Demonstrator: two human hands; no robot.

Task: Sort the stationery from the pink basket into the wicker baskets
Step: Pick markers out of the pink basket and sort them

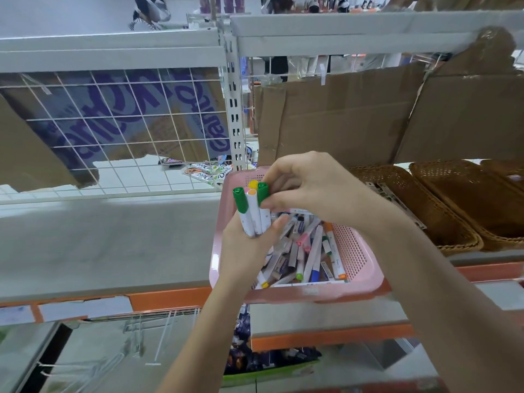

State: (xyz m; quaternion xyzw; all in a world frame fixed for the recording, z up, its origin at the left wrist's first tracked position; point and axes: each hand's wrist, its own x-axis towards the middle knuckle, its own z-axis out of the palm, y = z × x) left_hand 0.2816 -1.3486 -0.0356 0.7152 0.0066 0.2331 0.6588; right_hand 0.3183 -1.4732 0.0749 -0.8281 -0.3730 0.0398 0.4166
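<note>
- Head view: the left hand (249, 245) clasps a bundle of markers (253, 211) upright over the pink basket (365, 282), which sits at the shelf's front edge, at 6 o'clock from the cardboard sheet (340, 114).
- The right hand (312, 188) curls its fingertips onto the bundle's caps from 3 o'clock, pinching the green one nearest it.
- Risk: the bundle looks loosely stacked; a tug from the right hand could fan the markers out, and one might slide through the left fist and drop into the basket or off the shelf.
- Risk: the basket's near rim seems to overhang the shelf edge, so leaning on it could tip it.
- Count: four caps show in the bundle — two green, one yellow, one orange.
- Count: the loose stationery (306, 251) inside the pink basket is too jumbled to number; I judge well over a dozen pieces.
- Count: two wicker baskets (465, 199) show clearly at 3 o'clock, the nearer holding something pale; a third may peek in behind.
</note>
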